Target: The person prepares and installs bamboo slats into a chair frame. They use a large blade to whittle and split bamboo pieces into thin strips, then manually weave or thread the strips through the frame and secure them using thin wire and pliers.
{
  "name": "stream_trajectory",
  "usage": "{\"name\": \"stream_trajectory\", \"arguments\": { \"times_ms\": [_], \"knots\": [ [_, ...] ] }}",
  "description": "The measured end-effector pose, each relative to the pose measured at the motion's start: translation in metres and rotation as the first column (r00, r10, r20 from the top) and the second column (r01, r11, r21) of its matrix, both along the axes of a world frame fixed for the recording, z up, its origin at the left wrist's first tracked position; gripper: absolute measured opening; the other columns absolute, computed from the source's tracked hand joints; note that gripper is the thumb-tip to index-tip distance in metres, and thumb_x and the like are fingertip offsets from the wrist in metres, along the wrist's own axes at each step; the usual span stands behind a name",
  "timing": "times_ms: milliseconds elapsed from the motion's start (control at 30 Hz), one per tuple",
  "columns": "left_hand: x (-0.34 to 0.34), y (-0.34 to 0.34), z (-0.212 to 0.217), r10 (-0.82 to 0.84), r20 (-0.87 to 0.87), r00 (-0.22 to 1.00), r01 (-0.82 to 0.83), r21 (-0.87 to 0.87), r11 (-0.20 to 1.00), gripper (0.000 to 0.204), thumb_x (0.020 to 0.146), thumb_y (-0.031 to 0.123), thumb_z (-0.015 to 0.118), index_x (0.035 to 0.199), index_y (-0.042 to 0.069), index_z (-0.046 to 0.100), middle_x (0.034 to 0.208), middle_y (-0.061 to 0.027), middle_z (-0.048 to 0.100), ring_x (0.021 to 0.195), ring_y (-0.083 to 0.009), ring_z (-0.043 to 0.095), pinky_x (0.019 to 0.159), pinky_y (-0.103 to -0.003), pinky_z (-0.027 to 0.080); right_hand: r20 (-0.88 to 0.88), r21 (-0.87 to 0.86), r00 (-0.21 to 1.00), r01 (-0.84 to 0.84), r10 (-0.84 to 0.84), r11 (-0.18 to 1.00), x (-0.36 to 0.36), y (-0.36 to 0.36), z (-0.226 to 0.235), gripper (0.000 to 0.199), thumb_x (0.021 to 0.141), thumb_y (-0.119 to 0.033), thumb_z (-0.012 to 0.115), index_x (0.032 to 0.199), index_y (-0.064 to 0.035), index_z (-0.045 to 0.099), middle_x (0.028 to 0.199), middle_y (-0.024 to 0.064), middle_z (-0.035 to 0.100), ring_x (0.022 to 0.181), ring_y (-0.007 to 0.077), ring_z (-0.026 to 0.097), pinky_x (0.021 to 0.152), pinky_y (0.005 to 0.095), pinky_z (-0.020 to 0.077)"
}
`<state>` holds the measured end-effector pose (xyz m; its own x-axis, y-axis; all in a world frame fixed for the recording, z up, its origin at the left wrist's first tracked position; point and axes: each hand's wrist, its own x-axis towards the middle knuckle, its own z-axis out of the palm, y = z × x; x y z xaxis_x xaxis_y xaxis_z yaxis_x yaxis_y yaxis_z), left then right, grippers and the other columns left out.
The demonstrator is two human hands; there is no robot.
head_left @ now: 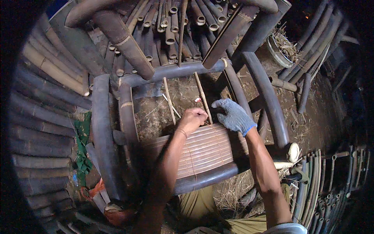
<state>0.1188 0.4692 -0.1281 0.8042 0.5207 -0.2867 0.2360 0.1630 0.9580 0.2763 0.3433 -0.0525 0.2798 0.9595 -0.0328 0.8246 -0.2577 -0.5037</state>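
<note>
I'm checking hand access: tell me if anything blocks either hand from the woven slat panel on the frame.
Nothing visible does. The bare left hand and gloved right hand both sit at the woven slat panel's far edge, beside a thin strip.

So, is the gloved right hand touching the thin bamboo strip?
Cannot tell. In the head view the right hand lies close beside the bamboo strip, but contact or gap is unclear.

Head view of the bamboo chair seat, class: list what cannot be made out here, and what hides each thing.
- Left hand: fingers curled under, so what it pinches is hidden.
- Right hand: a grey glove covers the fingers; its grip on the thin slat is unclear.
- Woven slat seat: both forearms cross it.
- Stacked bamboo poles: lost in the dark fisheye rim.
</note>
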Motion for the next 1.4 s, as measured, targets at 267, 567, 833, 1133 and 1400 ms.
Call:
{"name": "stream_trajectory", "arguments": {
  "times_ms": [267, 567, 833, 1133, 1400],
  "knots": [
    [0.001, 0.001, 0.027, -0.202, 0.091, 0.975, 0.208, -0.067, 0.976, 0.017, 0.088, 0.021, 0.072, 0.094, 0.004, 0.074, 0.078, 0.0018, 0.065, 0.068, -0.0090, 0.053, 0.062, -0.026, 0.044, -0.027, 0.113, 0.999, 0.044, -0.041, 0.993, -0.017, -0.025, -0.010, 0.028, 0.082, -0.030, 0.072, 0.100, -0.0075, 0.069, 0.097, 0.0173, 0.064, 0.094, 0.0368, 0.061, 0.087, 0.0430, 0.0488],
    [0.002, 0.003, 0.014, -0.059, -0.050, 0.997, 0.044, -0.250, 0.967, 0.038, 0.093, 0.032, 0.062, 0.112, -0.001, 0.063, 0.103, -0.0085, 0.066, 0.089, -0.0164, 0.063, 0.078, -0.030, 0.050, -0.851, 0.171, 0.496, 0.573, -0.173, 0.801, 0.004, -0.116, 0.010, 0.019, 0.084, -0.018, 0.060, 0.082, -0.0008, 0.066, 0.098, 0.0138, 0.068, 0.094, 0.0270, 0.063, 0.089, 0.0403, 0.0492],
    [0.005, 0.007, -0.034, -0.238, -0.001, 0.971, 0.232, 0.213, 0.949, 0.042, 0.091, 0.023, 0.057, 0.121, -0.006, 0.054, 0.101, -0.0160, 0.067, 0.094, -0.0218, 0.065, 0.085, -0.034, 0.051, -0.905, 0.309, -0.064, 0.581, 0.420, 0.753, -0.035, -0.048, 0.045, 0.028, 0.093, -0.028, 0.059, 0.091, -0.0011, 0.062, 0.120, 0.0256, 0.063, 0.108, 0.0350, 0.064, 0.097, 0.0476, 0.0483],
    [-0.001, -0.007, 0.018, -0.319, -0.138, 0.938, 0.344, 0.229, 0.911, 0.046, 0.086, 0.015, 0.061, 0.123, -0.011, 0.052, 0.093, -0.0200, 0.070, 0.084, -0.0239, 0.067, 0.080, -0.038, 0.051, 0.258, -0.262, 0.954, 0.225, -0.156, 0.939, -0.020, -0.047, 0.026, 0.047, 0.096, -0.041, 0.051, 0.084, -0.0005, 0.072, 0.082, 0.0261, 0.068, 0.082, 0.0446, 0.066, 0.079, 0.0519, 0.0515],
    [0.000, -0.011, 0.016, -0.328, -0.096, 0.940, 0.342, 0.228, 0.912, 0.045, 0.083, 0.012, 0.062, 0.121, -0.010, 0.056, 0.093, -0.0204, 0.072, 0.083, -0.0242, 0.068, 0.080, -0.036, 0.052, -0.154, -0.253, 0.972, 0.135, -0.178, 0.958, -0.082, -0.046, -0.005, 0.048, 0.099, -0.040, 0.042, 0.095, -0.0004, 0.069, 0.096, 0.0303, 0.064, 0.092, 0.0476, 0.062, 0.084, 0.0542, 0.0470]
  ]
}}
